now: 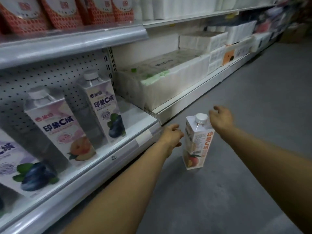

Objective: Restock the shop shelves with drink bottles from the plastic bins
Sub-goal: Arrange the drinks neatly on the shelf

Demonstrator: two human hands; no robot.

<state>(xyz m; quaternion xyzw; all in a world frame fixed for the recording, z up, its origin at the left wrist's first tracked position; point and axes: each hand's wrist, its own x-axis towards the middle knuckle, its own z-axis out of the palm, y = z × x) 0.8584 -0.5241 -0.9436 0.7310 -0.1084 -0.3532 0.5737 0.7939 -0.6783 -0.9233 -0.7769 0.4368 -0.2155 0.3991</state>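
White peach-print carton (pixel 197 142) on grey floor (pixel 236 191), long axis near upright, just right of fingers of left hand (pixel 170 135) and just left of those of right hand (pixel 221 119), about equally near; both loosely spread, gripping nothing.

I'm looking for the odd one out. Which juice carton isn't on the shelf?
The peach carton down on the grey floor, between the left hand and right hand. The others stand on the shelf.

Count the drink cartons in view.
4. On the lower shelf: blue-fruit carton at far left, peach carton, second blue-fruit carton. Fourth carton stands on the floor. More may be cut off at left.
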